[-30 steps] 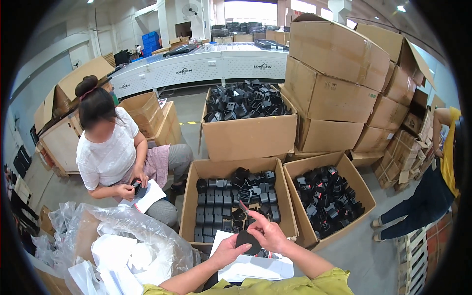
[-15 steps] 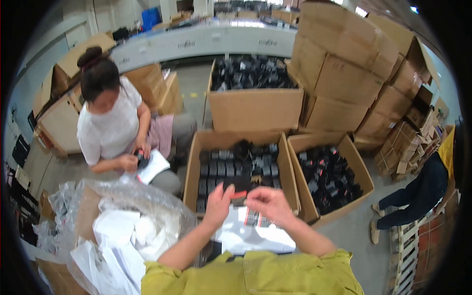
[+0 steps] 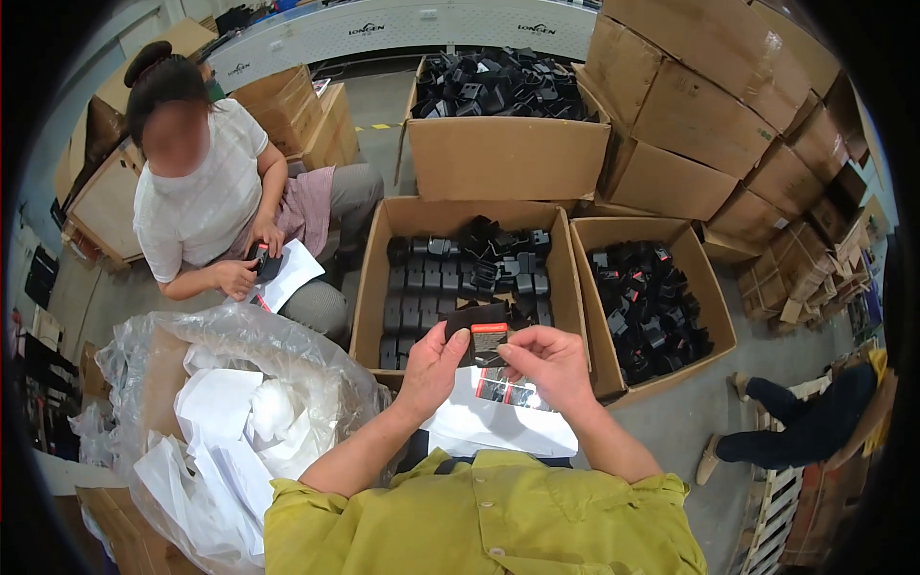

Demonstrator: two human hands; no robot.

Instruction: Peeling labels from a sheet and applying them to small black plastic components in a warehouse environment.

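The part (image 3: 464,315), black, is held up in front of the person's chest, between the two hands and above the near wall of the middle box (image 3: 422,213). It bears a label (image 3: 490,342) whose face is turned up toward the wearer. The label's red band lies at the far end and runs almost straight left to right; its dark area extends from there back toward the person. The part's own long axis cannot be told, since fingers cover its ends.

The left hand (image 3: 433,369) grips the part's left side, thumb on the front and fingers behind. The right hand (image 3: 548,366) pinches the label's lower right edge between thumb and forefinger; whether it also grips the part is hidden.

Below the hands lie white sheets (image 3: 498,428), with more red-and-black labels on top. Right of the middle box stands a second box (image 3: 671,377) of jumbled black pieces. At left, a seated co-worker (image 3: 201,187) holds a similar black piece (image 3: 268,269).
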